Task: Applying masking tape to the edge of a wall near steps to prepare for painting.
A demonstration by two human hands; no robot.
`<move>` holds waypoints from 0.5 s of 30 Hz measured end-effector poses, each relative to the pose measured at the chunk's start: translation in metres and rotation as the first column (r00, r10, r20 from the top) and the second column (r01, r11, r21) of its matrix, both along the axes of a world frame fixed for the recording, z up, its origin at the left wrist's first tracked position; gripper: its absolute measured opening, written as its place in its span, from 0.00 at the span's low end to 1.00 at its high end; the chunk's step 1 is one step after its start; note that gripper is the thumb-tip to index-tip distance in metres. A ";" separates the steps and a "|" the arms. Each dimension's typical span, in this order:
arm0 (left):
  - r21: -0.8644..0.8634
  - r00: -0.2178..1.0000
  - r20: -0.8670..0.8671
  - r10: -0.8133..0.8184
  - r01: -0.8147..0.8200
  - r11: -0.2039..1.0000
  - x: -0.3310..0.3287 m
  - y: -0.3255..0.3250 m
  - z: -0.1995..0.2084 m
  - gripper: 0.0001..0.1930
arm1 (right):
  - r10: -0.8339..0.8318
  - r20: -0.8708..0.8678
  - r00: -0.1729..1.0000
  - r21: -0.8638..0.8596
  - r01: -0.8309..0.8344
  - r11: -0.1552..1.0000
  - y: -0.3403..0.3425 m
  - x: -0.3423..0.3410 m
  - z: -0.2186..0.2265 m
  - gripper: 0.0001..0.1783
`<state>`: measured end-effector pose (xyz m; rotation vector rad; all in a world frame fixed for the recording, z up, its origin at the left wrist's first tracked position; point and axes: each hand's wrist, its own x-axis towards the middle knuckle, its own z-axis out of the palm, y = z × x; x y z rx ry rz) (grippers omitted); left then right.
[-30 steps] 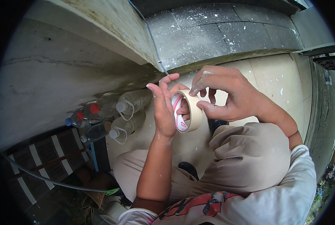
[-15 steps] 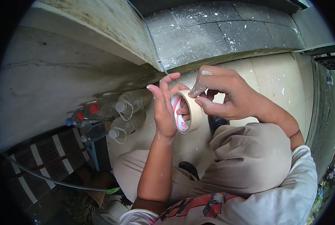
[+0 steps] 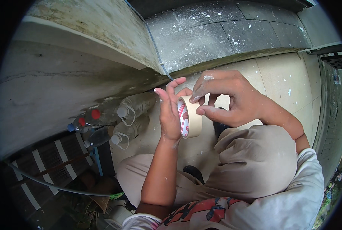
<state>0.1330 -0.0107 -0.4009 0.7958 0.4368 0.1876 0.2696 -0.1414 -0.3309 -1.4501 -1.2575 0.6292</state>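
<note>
A cream roll of masking tape [image 3: 195, 122], with a white and red printed inner core, is held up in front of my knees. My left hand [image 3: 169, 122] supports it, some fingers reaching inside or behind the ring while the thumb and a forefinger stick up free. From the right, my right hand [image 3: 234, 96] touches the tape's outer face with bent thumb and forefinger at its upper part. Whitish smears mark those fingers. Whether a loose tape end is between the fingertips cannot be made out.
Several clear plastic bottles [image 3: 130, 126] with white, red and blue caps stand by the wall on the left. A dark slatted rack [image 3: 50, 161] and a grey hose [image 3: 63, 188] lie at lower left. Ahead rises a paint-spotted grey tiled ledge [image 3: 205, 42].
The tape roll has turned, its open centre now narrower and more of its outer band facing me. My right fingertips have shifted slightly left and down with it.
</note>
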 end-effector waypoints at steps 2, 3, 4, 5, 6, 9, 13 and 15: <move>0.009 1.000 -0.008 0.019 -0.019 1.000 -0.001 0.005 -0.005 0.43 | 0.007 0.047 0.999 -0.019 -0.006 1.000 0.001 0.002 0.000 0.05; 0.016 0.999 -0.016 0.036 -0.036 0.999 -0.001 0.006 -0.006 0.43 | 0.008 0.046 0.999 -0.020 -0.007 1.000 0.002 0.003 -0.001 0.05; 0.015 0.999 -0.017 0.037 -0.037 0.999 0.000 0.006 -0.005 0.43 | 0.013 0.085 0.996 -0.025 -0.011 1.000 0.002 0.005 -0.002 0.06; 0.041 0.997 -0.038 0.063 -0.062 0.997 0.001 0.006 -0.004 0.42 | 0.019 0.123 0.992 -0.029 -0.015 0.999 0.003 0.005 -0.003 0.06; 0.068 0.994 -0.058 0.090 -0.086 0.994 0.002 0.005 -0.002 0.41 | 0.019 0.123 0.992 -0.029 -0.016 0.999 0.002 0.005 -0.004 0.06; -0.002 0.995 -0.065 0.072 -0.073 0.997 0.000 0.006 -0.004 0.41 | 0.022 0.162 0.986 -0.084 -0.009 0.996 0.004 0.003 -0.009 0.05; -0.005 0.985 -0.132 0.114 -0.116 0.993 0.000 0.004 -0.007 0.41 | 0.001 0.378 0.926 0.000 -0.002 1.000 0.009 0.003 -0.022 0.06; -0.026 0.988 -0.130 0.088 -0.092 0.995 0.000 0.004 -0.005 0.41 | -0.003 0.420 0.907 0.027 -0.009 1.000 0.010 0.002 -0.022 0.07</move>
